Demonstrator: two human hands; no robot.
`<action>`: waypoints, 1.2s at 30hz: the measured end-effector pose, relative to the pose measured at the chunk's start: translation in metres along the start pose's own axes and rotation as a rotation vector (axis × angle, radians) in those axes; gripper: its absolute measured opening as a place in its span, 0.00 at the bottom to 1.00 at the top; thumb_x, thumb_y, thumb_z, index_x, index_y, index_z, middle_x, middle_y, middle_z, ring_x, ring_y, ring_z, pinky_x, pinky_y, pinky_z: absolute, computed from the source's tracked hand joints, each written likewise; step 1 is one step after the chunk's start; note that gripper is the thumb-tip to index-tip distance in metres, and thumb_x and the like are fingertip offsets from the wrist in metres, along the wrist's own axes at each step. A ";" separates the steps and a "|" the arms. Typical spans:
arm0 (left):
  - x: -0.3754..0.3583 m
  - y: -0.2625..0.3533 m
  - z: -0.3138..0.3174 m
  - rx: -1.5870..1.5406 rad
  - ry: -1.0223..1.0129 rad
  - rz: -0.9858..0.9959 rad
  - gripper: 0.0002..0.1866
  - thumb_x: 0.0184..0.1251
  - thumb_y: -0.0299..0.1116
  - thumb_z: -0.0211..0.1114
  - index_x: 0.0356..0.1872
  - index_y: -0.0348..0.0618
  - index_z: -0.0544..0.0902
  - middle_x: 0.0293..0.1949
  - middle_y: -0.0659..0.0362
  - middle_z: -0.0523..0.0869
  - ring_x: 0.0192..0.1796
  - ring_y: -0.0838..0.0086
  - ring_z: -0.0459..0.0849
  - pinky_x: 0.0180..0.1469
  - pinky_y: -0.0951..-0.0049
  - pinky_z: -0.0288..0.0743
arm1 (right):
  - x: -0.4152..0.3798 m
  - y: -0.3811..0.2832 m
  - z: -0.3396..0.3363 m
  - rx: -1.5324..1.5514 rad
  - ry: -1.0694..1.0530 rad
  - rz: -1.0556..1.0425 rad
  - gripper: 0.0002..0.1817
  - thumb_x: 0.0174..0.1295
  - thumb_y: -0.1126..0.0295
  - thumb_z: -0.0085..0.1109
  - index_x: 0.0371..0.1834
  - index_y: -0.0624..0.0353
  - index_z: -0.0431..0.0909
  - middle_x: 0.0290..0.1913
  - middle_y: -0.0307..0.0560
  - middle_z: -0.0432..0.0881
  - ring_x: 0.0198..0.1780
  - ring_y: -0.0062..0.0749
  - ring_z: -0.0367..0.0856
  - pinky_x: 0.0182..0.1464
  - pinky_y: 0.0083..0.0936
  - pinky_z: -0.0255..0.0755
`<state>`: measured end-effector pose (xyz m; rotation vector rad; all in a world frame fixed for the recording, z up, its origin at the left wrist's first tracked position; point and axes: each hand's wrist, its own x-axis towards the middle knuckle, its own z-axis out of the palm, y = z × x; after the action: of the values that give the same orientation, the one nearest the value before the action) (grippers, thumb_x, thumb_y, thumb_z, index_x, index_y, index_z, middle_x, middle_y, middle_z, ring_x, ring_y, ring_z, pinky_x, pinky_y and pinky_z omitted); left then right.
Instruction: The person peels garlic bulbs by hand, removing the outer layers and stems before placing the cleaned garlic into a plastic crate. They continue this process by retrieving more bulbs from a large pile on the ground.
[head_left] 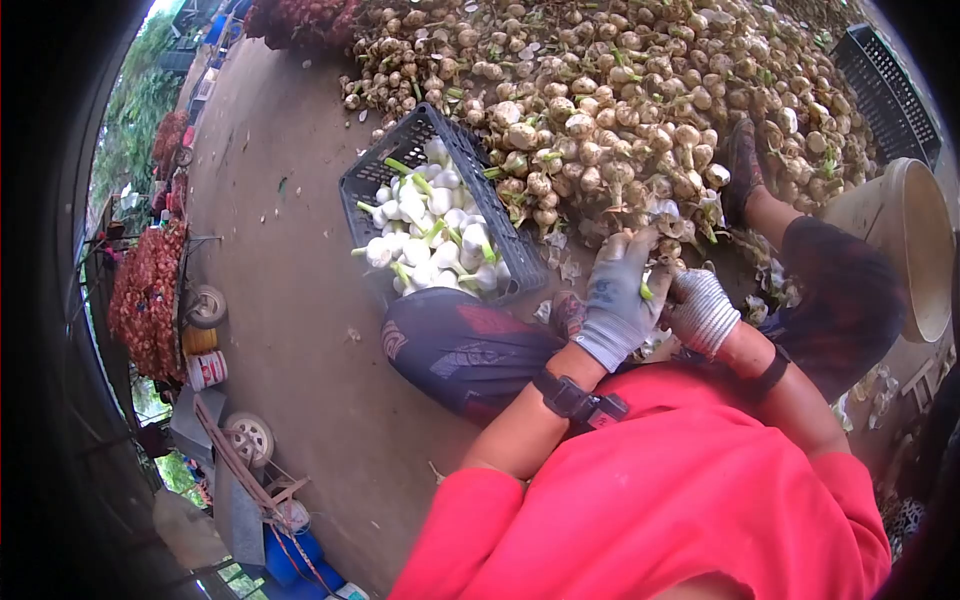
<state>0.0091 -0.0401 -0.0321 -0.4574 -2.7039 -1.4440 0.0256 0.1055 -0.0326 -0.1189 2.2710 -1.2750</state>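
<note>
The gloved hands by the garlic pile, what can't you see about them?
Head view:
- What the left hand and right hand grip: hidden by the gloves, only a green stem shows.
- Far crate: cut off by the edge.
- Crate of peeled garlic: its bottom is covered.

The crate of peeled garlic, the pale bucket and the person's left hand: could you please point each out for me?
crate (372, 172), head view, on its dark left rim.
bucket (925, 250), head view, on its inner wall.
left hand (620, 295), head view, on the back of the grey glove.
</note>
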 end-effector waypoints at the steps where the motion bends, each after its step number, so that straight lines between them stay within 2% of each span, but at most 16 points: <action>1: 0.001 0.005 -0.004 0.116 -0.053 -0.003 0.22 0.64 0.40 0.57 0.55 0.37 0.73 0.42 0.41 0.77 0.45 0.48 0.77 0.46 0.57 0.71 | 0.002 0.004 0.004 0.000 -0.007 0.003 0.12 0.53 0.67 0.62 0.36 0.63 0.79 0.29 0.59 0.82 0.32 0.54 0.82 0.35 0.39 0.75; 3: -0.001 0.005 -0.004 0.229 -0.114 -0.006 0.24 0.63 0.39 0.58 0.57 0.37 0.71 0.43 0.41 0.76 0.45 0.47 0.77 0.46 0.56 0.71 | 0.007 0.018 0.012 -0.041 -0.004 -0.147 0.11 0.51 0.69 0.63 0.36 0.63 0.80 0.30 0.60 0.82 0.35 0.55 0.82 0.37 0.39 0.75; 4: -0.003 0.002 0.001 0.238 -0.065 -0.018 0.24 0.63 0.37 0.58 0.59 0.37 0.70 0.43 0.42 0.76 0.45 0.47 0.77 0.46 0.56 0.70 | 0.006 0.001 0.003 -0.114 -0.085 0.004 0.12 0.50 0.69 0.64 0.36 0.64 0.80 0.32 0.62 0.82 0.37 0.56 0.82 0.39 0.40 0.76; 7: -0.005 -0.007 0.012 0.184 0.003 -0.039 0.25 0.63 0.36 0.58 0.60 0.37 0.68 0.43 0.42 0.76 0.45 0.48 0.76 0.46 0.55 0.70 | 0.010 -0.015 -0.002 -0.220 -0.100 0.043 0.13 0.48 0.70 0.64 0.36 0.65 0.80 0.33 0.63 0.82 0.38 0.56 0.82 0.41 0.41 0.76; 11: -0.006 -0.010 0.011 0.134 0.020 -0.173 0.24 0.66 0.36 0.56 0.60 0.35 0.67 0.47 0.41 0.76 0.49 0.49 0.75 0.51 0.55 0.69 | 0.024 0.007 0.012 -0.124 -0.137 -0.047 0.14 0.46 0.74 0.62 0.38 0.67 0.80 0.35 0.65 0.82 0.41 0.57 0.82 0.43 0.41 0.76; 13: -0.006 -0.013 0.016 0.198 0.169 -0.095 0.23 0.69 0.37 0.53 0.60 0.33 0.67 0.49 0.40 0.74 0.51 0.47 0.73 0.55 0.55 0.66 | 0.022 0.001 0.012 -0.080 -0.055 -0.059 0.13 0.47 0.74 0.60 0.37 0.66 0.81 0.34 0.67 0.82 0.41 0.58 0.82 0.43 0.43 0.76; 17: -0.006 -0.007 0.016 0.167 0.162 -0.188 0.23 0.73 0.39 0.49 0.60 0.30 0.66 0.52 0.40 0.73 0.52 0.48 0.72 0.58 0.55 0.65 | 0.021 0.002 0.009 -0.180 -0.016 -0.088 0.10 0.52 0.69 0.57 0.33 0.64 0.81 0.30 0.66 0.81 0.36 0.59 0.82 0.39 0.44 0.76; 19: 0.000 0.004 0.009 0.051 0.136 -0.430 0.27 0.72 0.41 0.50 0.65 0.34 0.61 0.58 0.37 0.69 0.58 0.46 0.71 0.60 0.55 0.65 | 0.013 -0.005 0.009 -0.100 0.120 0.000 0.10 0.55 0.67 0.55 0.31 0.64 0.80 0.28 0.65 0.80 0.34 0.59 0.81 0.38 0.45 0.75; 21: -0.006 -0.018 0.021 0.094 0.231 -0.328 0.28 0.72 0.43 0.48 0.65 0.33 0.61 0.59 0.36 0.68 0.60 0.45 0.69 0.62 0.55 0.62 | 0.007 -0.006 0.011 -0.178 0.307 -0.172 0.09 0.55 0.65 0.56 0.29 0.61 0.78 0.26 0.63 0.80 0.31 0.58 0.80 0.34 0.47 0.74; 25: -0.007 -0.010 0.023 0.068 0.208 -0.358 0.29 0.72 0.44 0.48 0.64 0.30 0.60 0.60 0.36 0.68 0.63 0.44 0.66 0.64 0.54 0.60 | 0.008 -0.007 0.011 -0.412 0.271 -0.144 0.09 0.52 0.66 0.58 0.30 0.60 0.78 0.26 0.58 0.81 0.30 0.54 0.82 0.33 0.45 0.75; 27: -0.010 -0.010 0.022 0.010 0.202 -0.393 0.29 0.73 0.44 0.47 0.64 0.29 0.61 0.61 0.36 0.68 0.64 0.46 0.66 0.65 0.56 0.59 | 0.008 -0.008 0.007 -0.519 0.269 -0.154 0.09 0.52 0.66 0.58 0.30 0.60 0.78 0.26 0.57 0.82 0.30 0.53 0.83 0.32 0.45 0.75; 29: -0.016 -0.015 0.020 -0.030 0.157 -0.373 0.24 0.74 0.37 0.47 0.64 0.29 0.63 0.59 0.43 0.70 0.59 0.59 0.71 0.62 0.63 0.63 | 0.008 -0.010 0.005 -0.511 0.231 -0.142 0.10 0.53 0.64 0.58 0.31 0.60 0.77 0.26 0.56 0.82 0.30 0.51 0.83 0.32 0.44 0.75; 30: -0.021 -0.024 0.018 -0.183 0.090 -0.404 0.23 0.74 0.34 0.46 0.64 0.29 0.63 0.62 0.47 0.68 0.60 0.65 0.71 0.62 0.68 0.65 | 0.010 -0.007 0.006 -0.510 0.279 -0.131 0.11 0.53 0.62 0.59 0.30 0.59 0.78 0.26 0.56 0.82 0.31 0.51 0.84 0.33 0.43 0.76; 34: -0.024 0.019 -0.021 -0.638 -0.061 -0.334 0.25 0.75 0.30 0.45 0.70 0.34 0.57 0.66 0.49 0.64 0.63 0.69 0.70 0.62 0.72 0.66 | 0.034 0.011 -0.001 -0.354 0.174 0.003 0.11 0.47 0.61 0.61 0.30 0.56 0.82 0.26 0.57 0.82 0.33 0.54 0.82 0.35 0.45 0.75; 35: -0.030 0.016 -0.035 -0.620 -0.129 -0.327 0.31 0.71 0.34 0.52 0.71 0.36 0.55 0.70 0.52 0.62 0.71 0.66 0.61 0.71 0.66 0.53 | 0.030 0.013 0.002 -0.350 0.164 -0.001 0.11 0.47 0.61 0.61 0.30 0.56 0.82 0.26 0.57 0.82 0.33 0.54 0.82 0.35 0.45 0.75; 36: -0.030 0.012 -0.040 -1.003 -0.058 -0.362 0.32 0.71 0.37 0.52 0.72 0.38 0.54 0.69 0.54 0.62 0.70 0.66 0.62 0.72 0.63 0.51 | 0.025 0.014 0.005 -0.366 -0.006 -0.109 0.11 0.47 0.62 0.61 0.29 0.56 0.81 0.26 0.56 0.82 0.32 0.54 0.82 0.35 0.44 0.75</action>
<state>0.0370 -0.0737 -0.0047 0.0025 -1.9400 -2.8606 0.0092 0.1016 -0.0556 -0.3803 2.4995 -0.8937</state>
